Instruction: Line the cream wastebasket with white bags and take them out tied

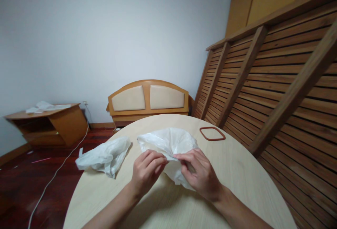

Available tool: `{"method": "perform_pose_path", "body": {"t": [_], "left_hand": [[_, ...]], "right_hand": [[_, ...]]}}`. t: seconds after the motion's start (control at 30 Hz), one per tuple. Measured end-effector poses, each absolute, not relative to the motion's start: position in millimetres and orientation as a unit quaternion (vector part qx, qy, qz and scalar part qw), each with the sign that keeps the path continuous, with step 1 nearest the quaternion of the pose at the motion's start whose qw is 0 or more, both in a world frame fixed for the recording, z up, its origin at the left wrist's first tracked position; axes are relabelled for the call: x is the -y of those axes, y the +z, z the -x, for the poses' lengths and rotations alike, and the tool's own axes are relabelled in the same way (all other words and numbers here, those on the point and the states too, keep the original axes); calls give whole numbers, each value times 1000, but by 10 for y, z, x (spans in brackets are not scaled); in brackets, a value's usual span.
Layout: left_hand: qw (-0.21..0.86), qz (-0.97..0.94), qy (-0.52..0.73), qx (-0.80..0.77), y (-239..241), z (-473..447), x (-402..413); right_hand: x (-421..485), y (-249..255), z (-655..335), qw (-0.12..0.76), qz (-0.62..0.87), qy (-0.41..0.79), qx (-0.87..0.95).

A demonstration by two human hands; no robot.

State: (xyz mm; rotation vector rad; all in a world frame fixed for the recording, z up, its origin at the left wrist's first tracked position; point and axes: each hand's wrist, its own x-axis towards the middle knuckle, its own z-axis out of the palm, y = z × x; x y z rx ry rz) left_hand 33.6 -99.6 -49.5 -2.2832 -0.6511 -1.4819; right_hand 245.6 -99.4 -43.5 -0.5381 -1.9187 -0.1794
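Note:
A crumpled white plastic bag (168, 139) lies on the round pale wooden table (252, 194) in front of me. At its near edge, my left hand (149, 169) pinches the thin plastic between thumb and fingers. Close beside it, my right hand (197, 171) grips the same bag, its fingertips almost meeting those of the left. Part of the bag hangs below and between the hands. Whether anything is inside the bag, I cannot tell.
Another whitish plastic bag (105, 155) lies over the table's left edge. A brown rounded frame (212, 133) rests at the back right. Wooden slatted panels (284, 99) lean along the right, a headboard (147, 97) stands behind, and a cable (56, 174) crosses the floor by a low cabinet (60, 127).

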Motion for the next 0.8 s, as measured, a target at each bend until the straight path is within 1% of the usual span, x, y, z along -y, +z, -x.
{"method": "perform_pose_path", "body": {"t": [0.17, 0.37, 0.6, 0.8], "left_hand": [[181, 808, -515, 222, -483, -339, 1010], [187, 814, -509, 210, -476, -334, 1007], [193, 823, -495, 200, -548, -321, 1007], [177, 820, -508, 195, -533, -339, 1011]], "right_hand": [[1021, -437, -2440, 536, 217, -72, 813], [1040, -427, -2431, 538, 225, -35, 812], [1026, -460, -2406, 536, 216, -35, 815], [1048, -452, -2393, 535, 209, -34, 818]]}}
